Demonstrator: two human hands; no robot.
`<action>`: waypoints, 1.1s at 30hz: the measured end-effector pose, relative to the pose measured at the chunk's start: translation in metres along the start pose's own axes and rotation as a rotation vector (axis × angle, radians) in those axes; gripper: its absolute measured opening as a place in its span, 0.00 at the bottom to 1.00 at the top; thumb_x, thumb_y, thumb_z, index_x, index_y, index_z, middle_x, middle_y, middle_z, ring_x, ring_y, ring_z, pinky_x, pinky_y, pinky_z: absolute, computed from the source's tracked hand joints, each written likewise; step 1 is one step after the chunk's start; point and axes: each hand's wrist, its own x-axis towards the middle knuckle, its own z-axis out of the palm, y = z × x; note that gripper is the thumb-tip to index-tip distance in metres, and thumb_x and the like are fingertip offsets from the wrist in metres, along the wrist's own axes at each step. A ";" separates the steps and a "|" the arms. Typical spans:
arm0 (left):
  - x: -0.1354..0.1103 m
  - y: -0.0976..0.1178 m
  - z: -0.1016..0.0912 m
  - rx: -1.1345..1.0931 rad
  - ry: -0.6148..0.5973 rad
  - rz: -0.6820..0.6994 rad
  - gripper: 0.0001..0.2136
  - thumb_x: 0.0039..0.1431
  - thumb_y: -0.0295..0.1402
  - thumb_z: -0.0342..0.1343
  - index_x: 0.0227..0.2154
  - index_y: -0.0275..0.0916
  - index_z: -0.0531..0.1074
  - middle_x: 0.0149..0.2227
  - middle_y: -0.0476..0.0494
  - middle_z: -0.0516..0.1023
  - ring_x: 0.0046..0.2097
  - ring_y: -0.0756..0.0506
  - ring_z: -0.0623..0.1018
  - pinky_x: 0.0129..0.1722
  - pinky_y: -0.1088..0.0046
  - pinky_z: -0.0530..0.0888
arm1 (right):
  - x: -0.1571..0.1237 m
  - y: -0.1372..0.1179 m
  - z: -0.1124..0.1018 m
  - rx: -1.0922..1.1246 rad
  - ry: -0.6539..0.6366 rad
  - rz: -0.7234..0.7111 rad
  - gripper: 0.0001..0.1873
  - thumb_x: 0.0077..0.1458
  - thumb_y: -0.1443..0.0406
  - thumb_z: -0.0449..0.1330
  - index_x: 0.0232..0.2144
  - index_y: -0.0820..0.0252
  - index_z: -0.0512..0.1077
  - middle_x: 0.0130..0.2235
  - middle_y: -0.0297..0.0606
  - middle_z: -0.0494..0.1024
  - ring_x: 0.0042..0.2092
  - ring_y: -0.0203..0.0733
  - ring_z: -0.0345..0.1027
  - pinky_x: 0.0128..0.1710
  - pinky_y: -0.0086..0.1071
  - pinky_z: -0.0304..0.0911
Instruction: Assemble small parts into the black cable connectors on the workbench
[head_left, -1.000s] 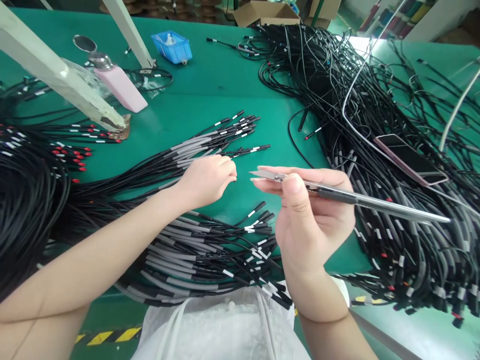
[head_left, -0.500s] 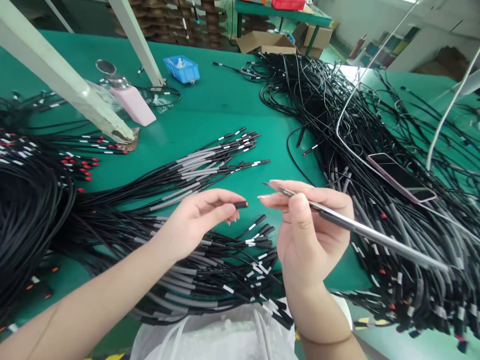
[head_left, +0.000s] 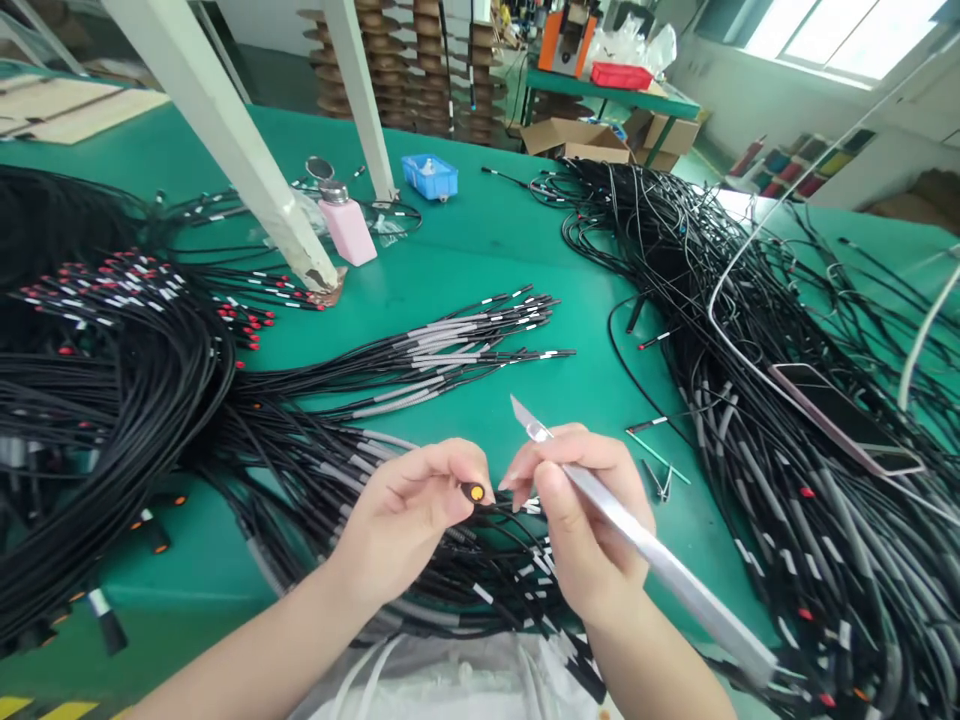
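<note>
- Black cable bundle (head_left: pixel 180 400): curves across the left side of the green worktop (head_left: pixel 487 250). Red-tipped connectors (head_left: pixel 247 318) with white labels lie along its upper part; orange-tipped connectors (head_left: pixel 159 535) show below it.
- White post (head_left: pixel 225 130): slants down to the worktop behind the bundle; paint is worn at its foot.
- Pink bottle (head_left: pixel 349 230): upright just right of the post foot, fitted with a metal top.
- Cable branches (head_left: pixel 442 345): extend rightward from the bundle, with grey ribbed sleeves, white labels and black ends.
- Blue plastic bin (head_left: pixel 430 183): rests farther back on the worktop, beside the foot of a second post (head_left: pixel 360 100).
- Left hand (head_left: pixel 409 520): thumb and forefinger pinch a black connector (head_left: pixel 478 493). Its round orange end face points toward the camera. Connector position: front centre, above the lower cable ends (head_left: pixel 510 575), just left of the opposite fingertips.
- Right hand (head_left: pixel 581 540): thumb and fingers are closed on a silver craft knife (head_left: pixel 652 552). The blade (head_left: pixel 529 418) points up and left, clear of the connector; the handle slopes down to the right. Contact between these fingertips and the connector cannot be determined.
- Thin green rod (head_left: pixel 660 455): lies on the worktop right of the knife.
- Cable pile (head_left: pixel 720 360): covers the right side of the worktop.
- Smartphone (head_left: pixel 847 418): lies on this pile, dark screen upward, near a white cord (head_left: pixel 712 300).
</note>
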 end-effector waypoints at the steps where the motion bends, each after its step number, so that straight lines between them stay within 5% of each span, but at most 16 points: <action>1: -0.001 0.000 0.000 -0.010 0.000 0.009 0.02 0.58 0.35 0.75 0.31 0.46 0.89 0.27 0.46 0.80 0.35 0.46 0.78 0.39 0.71 0.77 | 0.000 0.000 0.000 -0.032 -0.035 -0.019 0.11 0.68 0.70 0.61 0.48 0.51 0.76 0.36 0.35 0.82 0.38 0.40 0.77 0.33 0.32 0.75; 7: -0.005 0.000 -0.001 -0.048 0.027 -0.035 0.03 0.57 0.36 0.76 0.31 0.45 0.89 0.29 0.46 0.81 0.34 0.47 0.79 0.37 0.73 0.77 | -0.002 -0.003 -0.002 -0.007 -0.144 -0.022 0.18 0.65 0.74 0.64 0.52 0.49 0.77 0.42 0.35 0.85 0.42 0.40 0.79 0.45 0.36 0.79; 15: -0.006 -0.002 -0.003 -0.031 0.040 0.020 0.05 0.55 0.39 0.77 0.34 0.47 0.90 0.24 0.50 0.78 0.28 0.51 0.75 0.30 0.78 0.73 | -0.008 0.002 -0.010 0.056 -0.006 -0.035 0.17 0.71 0.66 0.64 0.57 0.45 0.81 0.39 0.36 0.86 0.33 0.39 0.81 0.30 0.33 0.80; 22: -0.012 0.002 -0.001 -0.056 0.079 -0.065 0.06 0.57 0.42 0.76 0.32 0.48 0.90 0.22 0.47 0.79 0.25 0.51 0.72 0.25 0.77 0.68 | -0.002 0.004 -0.005 0.221 -0.059 -0.043 0.11 0.70 0.66 0.65 0.52 0.51 0.83 0.45 0.39 0.89 0.47 0.48 0.86 0.48 0.48 0.85; 27: -0.016 0.001 -0.002 -0.073 0.098 -0.120 0.08 0.55 0.43 0.77 0.30 0.47 0.90 0.22 0.46 0.79 0.24 0.51 0.68 0.25 0.75 0.64 | -0.007 -0.004 -0.001 0.306 -0.074 0.102 0.10 0.71 0.69 0.64 0.51 0.52 0.78 0.45 0.39 0.91 0.46 0.49 0.88 0.46 0.46 0.87; 33: -0.018 0.002 -0.002 -0.046 0.083 -0.108 0.07 0.57 0.44 0.76 0.31 0.48 0.91 0.22 0.46 0.78 0.25 0.50 0.70 0.26 0.73 0.65 | -0.010 -0.011 -0.004 0.256 -0.128 0.053 0.13 0.72 0.72 0.61 0.54 0.52 0.75 0.50 0.42 0.90 0.51 0.49 0.87 0.49 0.44 0.86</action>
